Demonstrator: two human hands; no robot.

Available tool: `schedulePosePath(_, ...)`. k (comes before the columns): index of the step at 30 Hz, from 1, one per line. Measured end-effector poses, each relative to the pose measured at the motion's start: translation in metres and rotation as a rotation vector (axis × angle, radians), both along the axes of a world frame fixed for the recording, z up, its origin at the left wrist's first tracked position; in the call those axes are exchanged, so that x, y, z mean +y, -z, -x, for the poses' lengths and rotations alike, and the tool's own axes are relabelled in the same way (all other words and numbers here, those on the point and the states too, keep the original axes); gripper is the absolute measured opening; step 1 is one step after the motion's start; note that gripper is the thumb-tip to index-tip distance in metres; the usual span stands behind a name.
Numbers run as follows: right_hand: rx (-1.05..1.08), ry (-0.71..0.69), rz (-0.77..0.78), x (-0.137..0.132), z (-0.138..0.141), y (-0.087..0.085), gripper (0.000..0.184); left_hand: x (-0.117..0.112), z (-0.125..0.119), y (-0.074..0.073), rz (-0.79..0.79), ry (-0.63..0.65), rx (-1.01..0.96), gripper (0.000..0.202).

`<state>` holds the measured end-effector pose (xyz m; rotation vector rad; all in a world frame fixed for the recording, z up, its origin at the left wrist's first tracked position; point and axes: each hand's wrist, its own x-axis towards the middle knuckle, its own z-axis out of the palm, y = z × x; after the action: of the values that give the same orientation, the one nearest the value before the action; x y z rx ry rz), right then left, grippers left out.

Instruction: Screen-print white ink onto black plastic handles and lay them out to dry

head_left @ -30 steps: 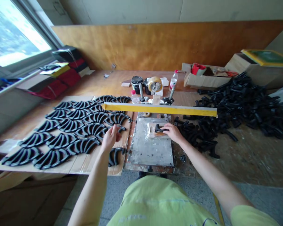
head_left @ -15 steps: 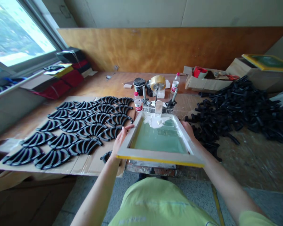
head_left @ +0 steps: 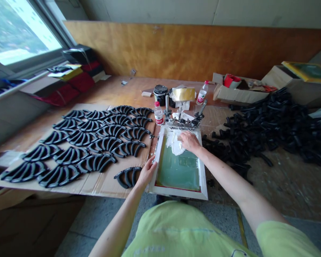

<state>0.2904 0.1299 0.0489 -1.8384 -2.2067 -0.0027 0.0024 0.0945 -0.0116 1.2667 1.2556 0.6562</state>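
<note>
A hinged printing screen [head_left: 178, 194] with a white frame and green mesh lies flat on its stand in front of me. My left hand [head_left: 147, 172] grips the frame's left edge, thumb on top. My right hand [head_left: 189, 141] is closed on a squeegee at the far end of the mesh, in a smear of white ink [head_left: 173, 143]; the tool is mostly hidden under the fingers. One curved black plastic part [head_left: 127, 177] lies just left of the frame on the cardboard sheet [head_left: 96, 184].
Rows of curved black parts [head_left: 91, 142] cover the cardboard at left. A big heap of black parts [head_left: 270, 125] lies at right. Behind the screen stand a small bottle [head_left: 158, 113], a black ink tub [head_left: 160, 94], a tape roll [head_left: 183, 94] and open boxes [head_left: 238, 93].
The screen, raised a second ago, came down over the plate with both hands on it. My right hand then went from the frame's right side to the squeegee at the far end.
</note>
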Motion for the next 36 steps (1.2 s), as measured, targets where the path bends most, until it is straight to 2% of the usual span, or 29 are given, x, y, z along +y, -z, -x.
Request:
schedulePosePath(2,0.012,-0.147,-0.01,-0.02,0.0,0.002,0.017,0.0,0.0,0.001,0.001,0.028,-0.017,0.069)
schedulePosePath(5,0.06,-0.374,0.006,-0.04,-0.004,-0.003,0.02,0.0,0.0,0.004,0.005,0.038,-0.021,0.069)
schedulePosePath(7,0.102,-0.451,0.041,-0.04,-0.007,-0.009,0.017,0.0,0.0,0.004,0.001,0.025,-0.024,0.069)
schedulePosePath(8,0.123,-0.442,0.05,-0.037,-0.008,-0.011,0.014,-0.001,-0.001,0.004,-0.005,0.013,-0.027,0.068)
schedulePosePath(10,0.15,-0.331,0.017,-0.032,-0.006,-0.01,0.012,-0.002,-0.002,-0.001,-0.016,-0.011,-0.039,0.066)
schedulePosePath(12,0.149,-0.216,-0.055,-0.035,-0.001,-0.003,0.018,-0.004,-0.003,-0.009,-0.007,-0.03,-0.055,0.064)
schedulePosePath(14,0.143,-0.222,-0.096,-0.046,0.003,0.008,0.026,-0.006,-0.005,-0.019,0.024,-0.031,-0.067,0.065)
schedulePosePath(16,0.156,-0.296,-0.095,-0.058,0.005,0.015,0.03,-0.008,-0.006,-0.029,0.059,-0.032,-0.076,0.066)
schedulePosePath(18,0.196,-0.307,-0.094,-0.059,0.004,0.013,0.027,-0.009,-0.007,-0.039,0.091,-0.03,-0.083,0.068)
schedulePosePath(21,0.258,-0.155,-0.113,-0.029,-0.001,-0.006,0.034,-0.009,-0.007,-0.058,0.117,-0.025,-0.082,0.074)
schedulePosePath(25,0.238,0.12,-0.08,0.029,-0.024,-0.045,0.056,-0.002,-0.005,-0.098,0.052,-0.025,-0.086,0.07)
schedulePosePath(27,0.243,0.23,-0.096,0.04,-0.049,-0.058,0.055,0.005,-0.009,-0.12,-0.019,-0.04,-0.107,0.06)
schedulePosePath(29,0.276,0.35,-0.155,0.034,-0.078,-0.061,0.045,0.015,-0.02,-0.141,-0.111,-0.073,-0.192,0.056)
schedulePosePath(31,0.319,0.502,-0.186,0.016,-0.101,-0.05,0.032,0.028,-0.035,-0.158,-0.204,-0.106,-0.326,0.054)
schedulePosePath(33,0.364,0.591,-0.138,-0.007,-0.107,-0.024,0.022,0.043,-0.052,-0.17,-0.25,-0.126,-0.436,0.053)
schedulePosePath(34,0.383,0.566,-0.096,-0.018,-0.104,-0.009,0.019,0.049,-0.059,-0.173,-0.25,-0.131,-0.463,0.051)
schedulePosePath(36,0.39,0.375,-0.03,-0.036,-0.085,0.022,0.02,0.056,-0.069,-0.171,-0.238,-0.189,-0.494,0.049)
